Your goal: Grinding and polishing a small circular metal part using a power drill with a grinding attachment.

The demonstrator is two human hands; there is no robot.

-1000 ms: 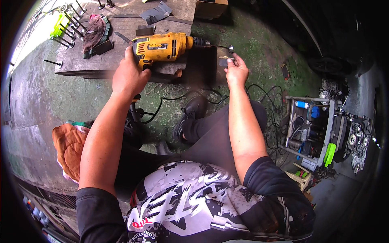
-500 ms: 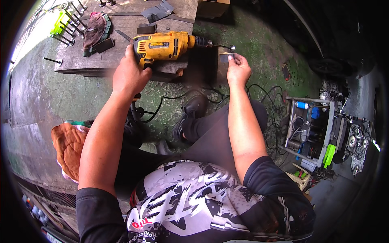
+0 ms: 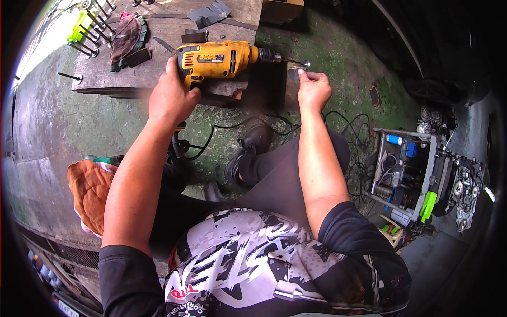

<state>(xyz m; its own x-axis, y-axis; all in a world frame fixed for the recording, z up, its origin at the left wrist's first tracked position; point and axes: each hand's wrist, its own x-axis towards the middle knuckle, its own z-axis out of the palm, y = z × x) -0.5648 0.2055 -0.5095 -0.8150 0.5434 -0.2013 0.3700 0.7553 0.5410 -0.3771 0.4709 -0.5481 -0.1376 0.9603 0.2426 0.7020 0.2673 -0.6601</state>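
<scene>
A yellow and black power drill (image 3: 217, 61) lies level over the bench's right edge, with my left hand (image 3: 173, 98) closed round its handle end. An engine valve (image 3: 307, 64) is clamped by its stem in the drill's chuck (image 3: 269, 55), its shiny round head pointing right. My right hand (image 3: 315, 92) pinches a small dark piece of sandpaper (image 3: 293, 74) against or just below the valve, close to the head. Whether the paper touches the metal is hard to see. More valves (image 3: 87, 46) stand on their heads at the bench's left end.
On the wooden bench (image 3: 169, 71) lie a dirty rag (image 3: 125, 39), a grey sheet of abrasive paper (image 3: 209, 14) and a dark block (image 3: 195, 36). A black cord (image 3: 211, 138) winds across the green floor. To the right stands a tool cart (image 3: 404, 169) beside metal engine parts (image 3: 465, 193).
The drill and valve have shifted very slightly right and down in view, along with the bench. My right fingers have closed in a little nearer the valve head.
</scene>
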